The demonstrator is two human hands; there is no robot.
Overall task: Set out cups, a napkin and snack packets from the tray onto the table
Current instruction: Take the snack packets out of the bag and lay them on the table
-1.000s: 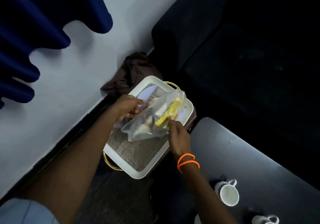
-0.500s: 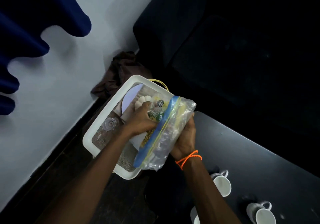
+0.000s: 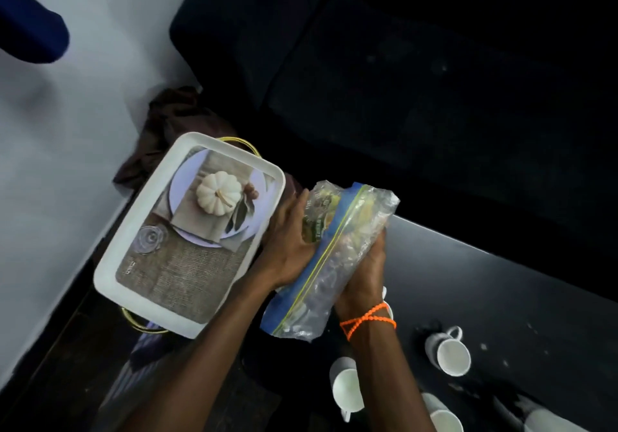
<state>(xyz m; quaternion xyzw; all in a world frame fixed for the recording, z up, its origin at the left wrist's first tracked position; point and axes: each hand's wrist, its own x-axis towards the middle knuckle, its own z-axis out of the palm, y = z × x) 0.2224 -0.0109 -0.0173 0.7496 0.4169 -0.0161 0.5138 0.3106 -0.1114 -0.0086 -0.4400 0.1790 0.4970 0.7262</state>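
Hands first, seen from the head camera: we have our left hand (image 3: 290, 241) pressed flat against the left side of a clear plastic zip bag of snack packets with a blue seal strip (image 3: 337, 254), fingers spread and curled around it, while our right hand (image 3: 366, 266) cups the bag's right side from below, fingers wrapped over the crinkled plastic. A band of orange beads (image 3: 368, 320) circles the right wrist. We hold the bag clear of the tray, over the left edge of the dark glossy surface (image 3: 485, 281). Left of the bag, and apart from it, sits the white rectangular tray with gold wire handles (image 3: 140, 231); its floor bears a printed picture of a pale pumpkin on a plate, and a small clear glass piece (image 3: 149, 238) lies near the tray's left side. On the surface near its near edge we see white ceramic cups: one with a handle (image 3: 449, 351) well right of the wrist, one (image 3: 347, 385) just beside our right forearm, another (image 3: 444, 415) partly cut off below. A brown crumpled cloth (image 3: 174, 120) lies beyond the tray's far corner, by the white wall (image 3: 50, 164).
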